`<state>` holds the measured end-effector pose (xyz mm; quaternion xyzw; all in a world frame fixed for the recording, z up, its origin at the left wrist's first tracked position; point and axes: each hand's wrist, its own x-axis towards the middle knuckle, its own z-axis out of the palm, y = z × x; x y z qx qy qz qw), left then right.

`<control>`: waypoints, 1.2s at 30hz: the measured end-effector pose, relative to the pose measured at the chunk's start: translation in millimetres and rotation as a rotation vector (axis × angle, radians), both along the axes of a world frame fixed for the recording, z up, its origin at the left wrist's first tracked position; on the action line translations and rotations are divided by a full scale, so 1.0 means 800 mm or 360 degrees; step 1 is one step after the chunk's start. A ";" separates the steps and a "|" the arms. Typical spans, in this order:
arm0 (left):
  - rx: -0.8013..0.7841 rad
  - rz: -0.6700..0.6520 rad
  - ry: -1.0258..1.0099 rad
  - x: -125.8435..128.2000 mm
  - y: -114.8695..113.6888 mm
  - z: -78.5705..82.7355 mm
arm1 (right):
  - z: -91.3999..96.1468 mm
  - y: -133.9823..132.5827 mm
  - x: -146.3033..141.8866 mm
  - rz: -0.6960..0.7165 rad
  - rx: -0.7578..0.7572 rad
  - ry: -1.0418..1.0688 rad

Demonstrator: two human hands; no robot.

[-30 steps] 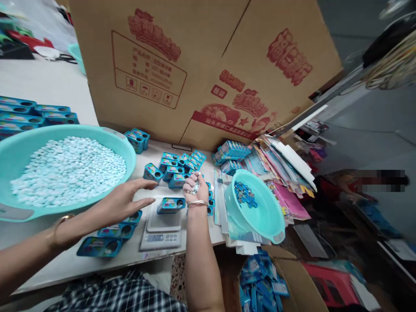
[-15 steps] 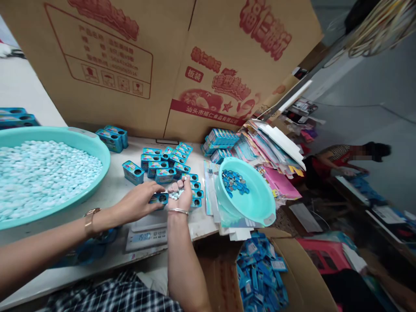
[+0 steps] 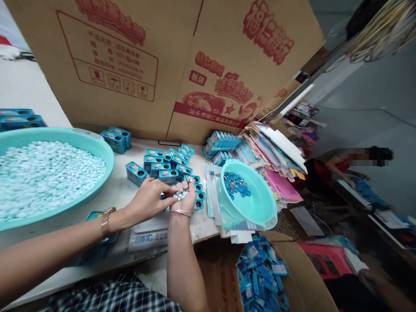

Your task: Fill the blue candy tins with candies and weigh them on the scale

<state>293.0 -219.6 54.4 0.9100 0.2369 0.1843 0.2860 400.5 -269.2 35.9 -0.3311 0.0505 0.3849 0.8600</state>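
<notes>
My right hand (image 3: 186, 197) is cupped palm up, fingers curled around a small heap of pale candies (image 3: 180, 196). From the left, my left hand (image 3: 151, 197) reaches over to that palm. Its thumb and index finger curve together at the edge of the heap; what is between the tips is hidden. Under the left fingers a bit of a blue box shows. Several small blue boxes (image 3: 168, 174) with round dark holes on top stand just beyond my hands. A digital scale (image 3: 146, 238) with a lit display lies below my left wrist.
A large turquoise basin (image 3: 108, 151) full of pale candies stands at left. At right, a smaller turquoise basin (image 3: 260, 208) holds blue round caps. A big cardboard box (image 3: 130, 112) walls the back. Below right, an open carton (image 3: 302, 277) holds blue boxes. A co-worker (image 3: 338, 162) sits far right.
My left hand has moved right, from beside the blue box to the candies in my right palm. My right hand stays cupped around them. The view has shifted slightly.
</notes>
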 end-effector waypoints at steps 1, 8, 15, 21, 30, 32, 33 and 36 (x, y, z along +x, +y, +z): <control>-0.0014 0.0004 0.0017 0.002 -0.001 -0.001 | -0.001 0.000 -0.001 -0.0036 0.0011 -0.0037; -0.0490 -0.0122 -0.0060 0.007 0.007 -0.001 | -0.002 -0.002 -0.003 -0.0125 0.0021 -0.0059; -0.0059 -0.0204 0.0012 -0.006 0.010 0.000 | -0.019 -0.002 0.011 0.0127 -0.0028 -0.0114; 0.0325 -0.0200 0.0145 -0.014 0.016 -0.012 | -0.021 -0.022 0.035 0.0231 0.0227 -0.0002; -0.0019 0.0286 -0.0401 -0.084 0.071 0.055 | -0.014 -0.055 0.063 0.0203 0.0462 0.0241; -0.0074 0.0369 -0.0359 -0.104 0.074 0.052 | -0.016 -0.055 0.063 0.0169 0.0431 0.0286; -0.0074 0.0386 -0.0338 -0.111 0.074 0.047 | -0.017 -0.054 0.062 0.0162 0.0421 0.0304; -0.0016 0.0369 -0.0305 -0.123 0.074 0.030 | -0.019 -0.050 0.060 0.0173 0.0432 0.0344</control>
